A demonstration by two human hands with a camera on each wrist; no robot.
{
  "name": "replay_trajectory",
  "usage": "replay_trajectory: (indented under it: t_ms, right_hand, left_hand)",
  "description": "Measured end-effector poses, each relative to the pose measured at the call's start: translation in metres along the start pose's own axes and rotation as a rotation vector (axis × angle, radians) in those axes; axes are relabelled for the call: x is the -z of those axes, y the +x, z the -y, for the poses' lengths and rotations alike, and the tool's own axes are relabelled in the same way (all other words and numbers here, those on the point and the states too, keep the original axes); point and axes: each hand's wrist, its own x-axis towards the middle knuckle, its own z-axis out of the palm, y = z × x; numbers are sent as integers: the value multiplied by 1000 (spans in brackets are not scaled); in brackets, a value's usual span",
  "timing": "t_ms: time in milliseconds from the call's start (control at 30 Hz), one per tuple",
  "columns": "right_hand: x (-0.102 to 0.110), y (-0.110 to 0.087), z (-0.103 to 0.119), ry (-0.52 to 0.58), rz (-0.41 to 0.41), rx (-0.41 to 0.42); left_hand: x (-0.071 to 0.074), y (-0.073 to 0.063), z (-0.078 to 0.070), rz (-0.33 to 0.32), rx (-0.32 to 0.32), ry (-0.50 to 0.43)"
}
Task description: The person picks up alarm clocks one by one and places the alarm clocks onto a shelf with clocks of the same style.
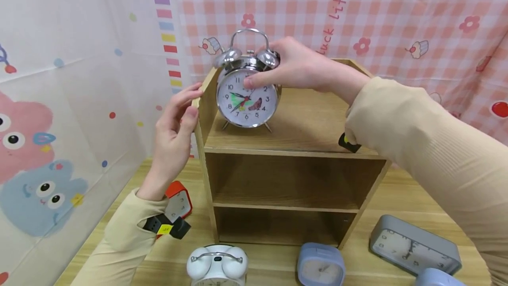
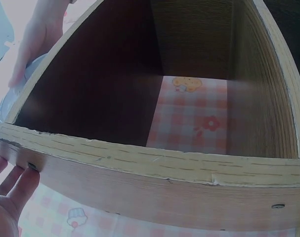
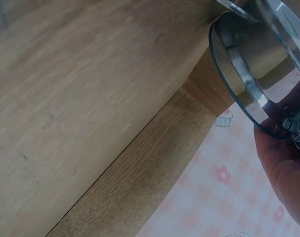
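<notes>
My right hand (image 1: 299, 65) grips a silver twin-bell alarm clock (image 1: 247, 100) from its right side, thumb across the white dial and fingers behind. The clock is upright at the left of the wooden shelf's (image 1: 313, 118) top board; whether its thin legs bear on the board I cannot tell. In the right wrist view, the clock's shiny metal back (image 3: 268, 59) shows beside my fingers. My left hand (image 1: 174, 136) touches the shelf's left side panel near its sloping front edge. Its fingertips (image 2: 28, 177) rest on the panel's outer face in the left wrist view.
On the wooden table before the shelf are a white twin-bell clock (image 1: 217, 261), a blue clock (image 1: 321, 264) and a grey rectangular clock (image 1: 414, 244). Another blue object (image 1: 438, 277) is cut off at the bottom right. A red clock (image 1: 178, 202) is partly behind my left wrist.
</notes>
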Motion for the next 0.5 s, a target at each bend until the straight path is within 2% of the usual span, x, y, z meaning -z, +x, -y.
replay_trajectory:
  t_ms: [500]
  right_hand:
    - [0, 7, 1, 18, 59, -10]
  left_hand:
    - [-1, 2, -1, -8, -13, -25]
